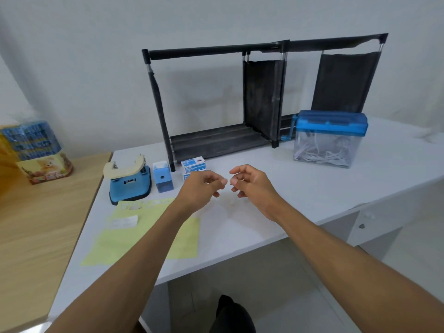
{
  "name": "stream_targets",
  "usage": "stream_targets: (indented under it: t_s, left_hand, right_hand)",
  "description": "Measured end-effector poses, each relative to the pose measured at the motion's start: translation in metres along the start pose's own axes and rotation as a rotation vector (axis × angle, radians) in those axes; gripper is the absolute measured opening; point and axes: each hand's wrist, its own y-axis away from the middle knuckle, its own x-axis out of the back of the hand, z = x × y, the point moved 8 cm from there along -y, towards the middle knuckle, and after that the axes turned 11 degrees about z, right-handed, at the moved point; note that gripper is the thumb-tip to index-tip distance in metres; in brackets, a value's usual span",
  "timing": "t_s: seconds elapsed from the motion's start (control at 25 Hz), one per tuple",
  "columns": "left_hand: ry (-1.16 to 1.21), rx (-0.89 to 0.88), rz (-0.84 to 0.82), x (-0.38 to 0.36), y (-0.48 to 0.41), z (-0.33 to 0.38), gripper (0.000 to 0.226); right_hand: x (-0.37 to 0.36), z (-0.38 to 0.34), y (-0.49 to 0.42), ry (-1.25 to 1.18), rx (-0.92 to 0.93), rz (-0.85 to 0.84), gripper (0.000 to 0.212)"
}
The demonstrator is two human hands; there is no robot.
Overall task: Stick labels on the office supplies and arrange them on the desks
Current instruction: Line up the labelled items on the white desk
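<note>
Both hands are held above the white desk (276,207), near its middle, fingertips almost meeting. The left hand (204,188) has fingers curled, thumb and index close together; the right hand (249,183) the same, thumb near index. Whether a small label is pinched between them I cannot tell — too small and blurred there.

The yellow label sheet (144,234) lies flat on the desk at front left, partly under the left forearm, w/ a small white piece (125,221) on it and some pale stickers near its top edge. Just behind the sheet stands the blue hole punch (129,181) w/ cream handle, then the small blue sharpener (163,176) beside it, then two stacked white-blue clip boxes (193,165), the lower one partly hidden by the left hand.

At the back is a black fabric shelf rack (262,97), its shelves bare. Right of it — the blue-lid paper shredder (330,138), clear bin w/ paper strips inside.

On the wooden desk (36,224) at left, a colourful package (36,152) stands, blurred.
</note>
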Motion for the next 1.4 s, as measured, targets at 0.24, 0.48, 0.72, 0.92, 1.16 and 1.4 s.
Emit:
stream_targets:
  t_s: [0.24, 0.48, 0.72, 0.92, 1.16, 1.4]
  left_hand:
    - [-0.046, -0.14, 0.101, -0.022, -0.005, 0.013, 0.006]
    - [-0.066, -0.145, 0.064, -0.032, -0.016, 0.004, 0.006]
    - [-0.155, -0.189, 0.097, -0.02, -0.034, 0.018, 0.016]
    - [-0.09, -0.312, 0.14, 0.007, -0.076, 0.051, 0.022]
    - [0.189, -0.389, 0.22, 0.061, -0.122, 0.081, 0.022]
    - [0.346, -0.353, 0.438, 0.161, -0.162, 0.126, 0.031]
  right_hand:
    - [0.025, 0.023, -0.006, -0.033, -0.025, 0.033, 0.019]
    - [0.029, 0.033, -0.017, -0.048, -0.036, 0.116, 0.012]
    - [0.034, 0.044, -0.025, -0.063, -0.114, 0.197, 0.013]
    - [0.019, 0.023, -0.061, -0.004, -0.042, 0.243, 0.016]
    - [-0.044, -0.059, -0.117, -0.255, 0.13, 0.201, 0.018]
    - [-0.081, -0.156, -0.163, -0.292, 0.146, 0.124, 0.007]
